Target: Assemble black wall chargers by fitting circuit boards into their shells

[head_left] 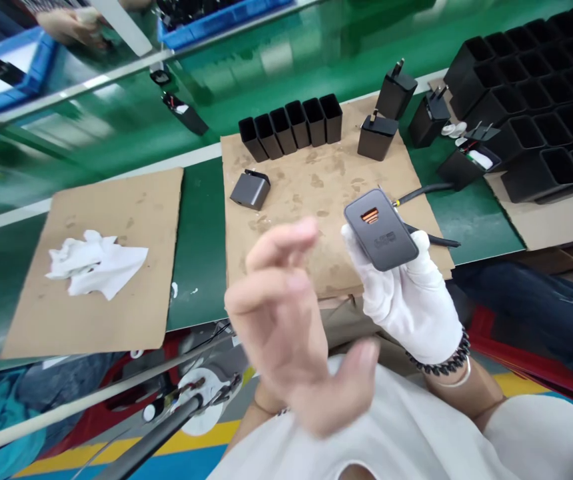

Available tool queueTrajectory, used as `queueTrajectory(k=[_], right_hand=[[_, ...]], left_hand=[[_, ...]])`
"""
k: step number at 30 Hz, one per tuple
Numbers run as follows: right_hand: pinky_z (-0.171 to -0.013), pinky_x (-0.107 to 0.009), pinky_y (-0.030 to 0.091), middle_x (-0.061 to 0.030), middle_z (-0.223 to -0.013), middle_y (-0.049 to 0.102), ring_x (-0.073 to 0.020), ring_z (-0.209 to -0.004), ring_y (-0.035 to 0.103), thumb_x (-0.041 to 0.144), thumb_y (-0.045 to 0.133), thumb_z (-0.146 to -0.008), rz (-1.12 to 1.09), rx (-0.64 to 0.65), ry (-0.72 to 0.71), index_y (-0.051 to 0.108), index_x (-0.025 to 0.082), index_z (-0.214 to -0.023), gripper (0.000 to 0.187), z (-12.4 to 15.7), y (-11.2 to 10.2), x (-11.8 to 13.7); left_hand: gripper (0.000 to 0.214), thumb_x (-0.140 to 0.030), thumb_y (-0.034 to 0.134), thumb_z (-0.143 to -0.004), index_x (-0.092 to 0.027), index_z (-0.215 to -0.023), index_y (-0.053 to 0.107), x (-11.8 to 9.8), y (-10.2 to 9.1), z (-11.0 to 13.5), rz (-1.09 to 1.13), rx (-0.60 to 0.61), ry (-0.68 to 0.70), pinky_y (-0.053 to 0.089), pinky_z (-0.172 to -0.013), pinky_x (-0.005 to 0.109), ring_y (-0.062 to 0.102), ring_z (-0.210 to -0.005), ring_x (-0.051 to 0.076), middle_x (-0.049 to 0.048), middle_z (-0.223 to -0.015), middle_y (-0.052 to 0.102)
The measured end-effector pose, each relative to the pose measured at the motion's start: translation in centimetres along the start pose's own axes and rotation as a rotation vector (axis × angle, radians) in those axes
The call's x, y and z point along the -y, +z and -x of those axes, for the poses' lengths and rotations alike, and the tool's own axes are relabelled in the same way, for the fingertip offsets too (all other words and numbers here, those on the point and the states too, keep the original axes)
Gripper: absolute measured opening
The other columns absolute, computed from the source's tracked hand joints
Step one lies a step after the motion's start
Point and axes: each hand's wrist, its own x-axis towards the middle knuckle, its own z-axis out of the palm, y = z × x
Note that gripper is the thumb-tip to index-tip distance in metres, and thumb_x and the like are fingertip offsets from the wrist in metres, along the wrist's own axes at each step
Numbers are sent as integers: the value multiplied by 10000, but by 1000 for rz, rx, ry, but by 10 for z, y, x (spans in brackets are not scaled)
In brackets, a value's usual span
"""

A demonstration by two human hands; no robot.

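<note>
The right hand [411, 300] wears a white glove. Its grip is closed around a dark grey charger [381, 230], held up over the near edge of the desk [201, 227]. The charger's flat face looks up, and its orange port [370, 215] shows. The left hand [291, 327] is bare and blurry. Its grip is spread wide and holds nothing. It hangs just beside the charger without touching it.

To hold the charger well, the gloved fingers should likely stay on its sides and back. That keeps the face clean and easy to see. The bare hand is best kept off the shiny face, since it could leave marks. The charger should stay flat so the port can be seen.

A brown cardboard sheet [316, 180] lies in the middle of the desk. At its far edge stand six black shells [291, 127] in a row, side by side, open at the top. They look empty. A grey piece [250, 190] lies alone in front of them.

At the far right corner sits a big black tray [541, 100] with many square holes. The holes look dark and empty, but their bottoms are hard to see. Just beside it, a small black box [469, 163] holds something white. At the far edge, a blue bin [216, 23] holds dark things too small to tell. A white cloth [96, 263] lies toward the left side.
</note>
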Motion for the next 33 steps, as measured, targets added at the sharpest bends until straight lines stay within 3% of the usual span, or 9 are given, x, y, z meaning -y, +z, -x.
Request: queueTrajectory(k=[2, 5, 8, 12, 16, 19, 24, 29, 33], right_hand=[[-968, -315, 638, 14, -1363, 716, -169, -1253, 704, 622, 495, -1021, -166, 36, 17, 742, 335, -1242, 438, 5, 4, -3], [-1027, -299, 620, 54, -1260, 765, -180, -1203, 733, 541, 766, -881, -433, -12, 37, 792, 347, -1140, 326, 11, 10, -7], [-1101, -347, 592, 53, -1294, 752, -222, -1291, 686, 523, 781, -861, -583, -50, 150, 784, 326, -1189, 383, 16, 16, -10], [-1149, -408, 567, 78, -1343, 724, -255, -1458, 535, 484, 745, -870, -657, -18, 207, 798, 367, -1150, 308, 17, 19, -10], [-1193, -482, 523, 112, -1349, 712, -283, -1482, 492, 452, 686, -901, -605, -11, 184, 818, 417, -1005, 172, 18, 18, -10], [-1205, -461, 511, 142, -1333, 713, -291, -1459, 513, 438, 668, -909, -548, 45, 161, 816, 421, -874, 152, 19, 16, -9], [-1227, -427, 487, 135, -1447, 642, -270, -1508, 458, 445, 615, -950, -471, 98, 108, 785, 481, -1160, 272, 17, 16, -8], [-1050, -479, 637, 51, -1403, 692, -336, -1320, 659, 553, 696, -865, -368, 4, 143, 786, 459, -1178, 340, 13, 14, -8], [-875, -306, 688, 70, -1348, 721, -242, -1212, 719, 483, 835, -782, -170, -98, 77, 809, 436, -1092, 315, -9, 0, 10]], left_hand=[[718, -333, 852, -811, -524, -1403, 493, 12, 15, -19, 21, -15, 225, 317, -1314, 570, 408, -1553, 294, -49, -1502, 526], [901, -322, 859, -844, -422, -1551, 309, 26, 24, -34, 76, 126, 144, 491, -1201, 523, 529, -1471, 311, 63, -1558, 519], [1033, -488, 890, -779, -376, -1579, 247, 37, 20, -35, 143, 117, 93, 605, -1070, 463, 603, -1399, 346, 105, -1497, 576], [1029, -552, 878, -755, -358, -1571, 282, 44, 16, -33, 152, 69, 109, 602, -1081, 456, 569, -1438, 356, 95, -1398, 646], [963, -572, 844, -789, -380, -1558, 296, 41, 16, -35, 123, 58, 112, 637, -1026, 427, 600, -1412, 330, 74, -1341, 690], [888, -580, 822, -815, -380, -1532, 337, 39, 16, -35, 136, 44, 120, 650, -1007, 430, 619, -1393, 322, 59, -1325, 700], [941, -667, 725, -857, -402, -1606, 222, 36, 14, -32, 30, 82, 133, 614, -1064, 518, 550, -1452, 384, 85, -1491, 582], [862, -640, 737, -871, -394, -1555, 274, 35, 16, -35, 64, 76, 140, 652, -984, 467, 602, -1408, 334, 73, -1361, 662], [801, -449, 837, -855, -316, -1504, 387, 48, 4, -34, 79, 151, 246, 555, -1137, 471, 602, -1404, 318, 98, -1407, 654]])
